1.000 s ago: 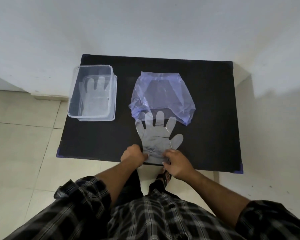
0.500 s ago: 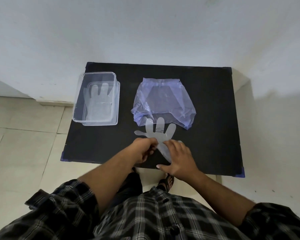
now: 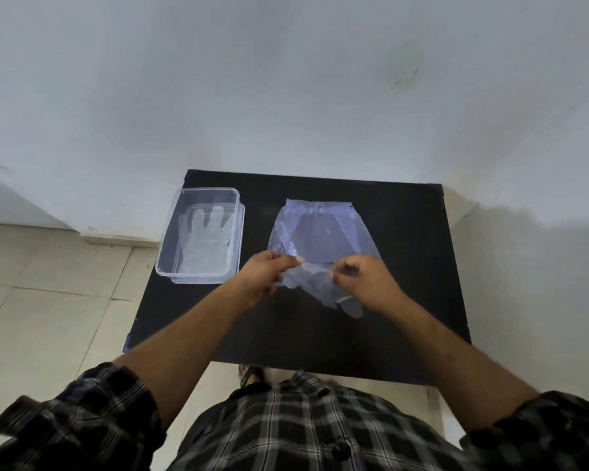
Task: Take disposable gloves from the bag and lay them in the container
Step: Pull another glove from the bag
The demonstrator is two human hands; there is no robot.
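Note:
A thin clear disposable glove (image 3: 315,283) hangs crumpled above the black table (image 3: 405,260), held up between both hands. My left hand (image 3: 264,275) pinches its left edge and my right hand (image 3: 363,277) pinches its right edge, with the glove's fingers drooping down to the right. Behind the hands lies the bluish translucent bag (image 3: 320,232), flat on the table. At the table's left stands the clear rectangular container (image 3: 170,239) with a clear glove (image 3: 203,239) lying flat inside, fingers pointing away from me.
A white wall rises right behind the table. Pale floor tiles (image 3: 48,317) lie to the left. The table's near edge is close to my body, and a sandalled foot (image 3: 250,373) shows under it.
Both hands have lifted the glove off the table's near edge, raising it in front of the bag. It lay flat before and is now bunched between the fingers. The camera has tilted up.

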